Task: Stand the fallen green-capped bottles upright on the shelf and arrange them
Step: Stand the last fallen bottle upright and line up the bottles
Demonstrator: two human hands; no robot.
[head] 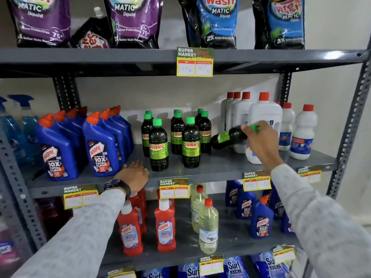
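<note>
On the grey metal shelf (210,169), eight dark green-capped bottles (190,143) stand upright in a cluster. One more tilted dark green-capped bottle (228,137) lies just right of them, cap pointing right, base toward the cluster. The right hand (261,141) clamps its neck; the left hand (134,175) rests loosely on the shelf's front edge, farther off.

Dark bottles (158,149) w/ green caps, green-yellow labels; grey shelf (210,167); blue Harpic bottles (100,145), orange-red caps; pale speckled sleeves (80,227).
</note>
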